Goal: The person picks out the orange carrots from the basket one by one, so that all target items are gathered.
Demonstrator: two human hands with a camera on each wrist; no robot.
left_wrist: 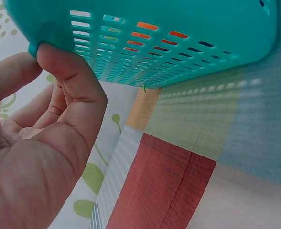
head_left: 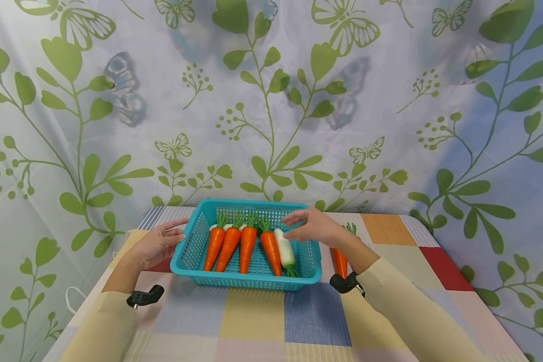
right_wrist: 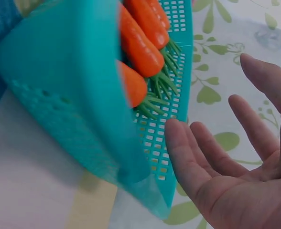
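Observation:
A turquoise plastic basket (head_left: 249,283) stands on the table with several orange carrots (head_left: 213,247) side by side in it. At their right lies a white radish (head_left: 284,246), its green top toward the front. Parts of other white things show behind the carrots. At the basket's left side, my left hand (head_left: 156,245) pinches the rim between thumb and finger, as the left wrist view shows. My right hand (head_left: 317,229) hovers over the basket's right end with fingers spread and nothing held; in the right wrist view its fingertips (right_wrist: 174,131) are near the rim.
Another carrot (head_left: 339,261) lies on the table right of the basket, partly hidden by my right forearm. A patchwork cloth (head_left: 253,317) covers the table. Behind it hangs a curtain (head_left: 271,125) printed with leaves and butterflies. A white cord (head_left: 74,296) loops at the left edge.

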